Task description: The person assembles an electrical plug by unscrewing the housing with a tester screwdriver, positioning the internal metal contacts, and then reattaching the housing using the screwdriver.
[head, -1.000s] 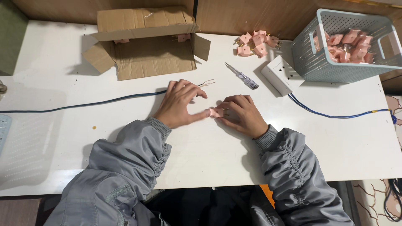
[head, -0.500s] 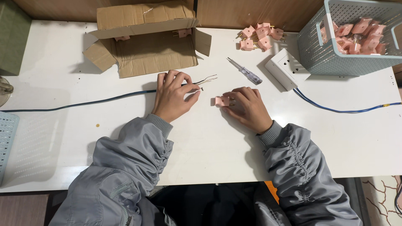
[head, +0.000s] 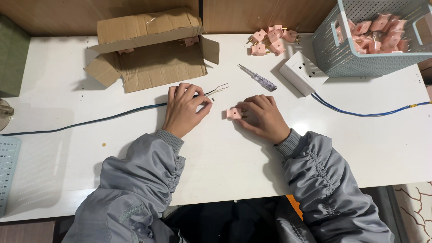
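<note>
Both hands are now sitting a little apart, where a moment ago they were meeting at the middle of the desk (head: 225, 157); the left one has pulled back toward the cable.

At the far left edge of the desk, a pale blue perforated tray (head: 8, 171) is lying partly out of sight. The blue cable (head: 90, 121) is running from that edge toward the centre. Near the back edge, a torn cardboard box (head: 148, 54) is lying open, with two pink plugs showing at its inner wall.

The left hand (head: 184, 110) is resting on the desk with its fingers curled closed around the end of the cable, and the bare wire ends (head: 218, 88) are sticking out past the fingertips. A tiny dark piece is lying just beside them; I cannot tell what it is.

The right hand (head: 263, 117) is pinching a pink plug (head: 234, 113) between thumb and fingers and is pressing it against the desk, near the centre.

Behind it, a small screwdriver (head: 257, 78) is lying flat. A heap of pink plugs (head: 270, 40) is waiting at the back edge. A white power strip (head: 302, 72) is sitting beside a light blue basket (head: 342, 54) filled with more pink plugs, at the back right corner.
</note>
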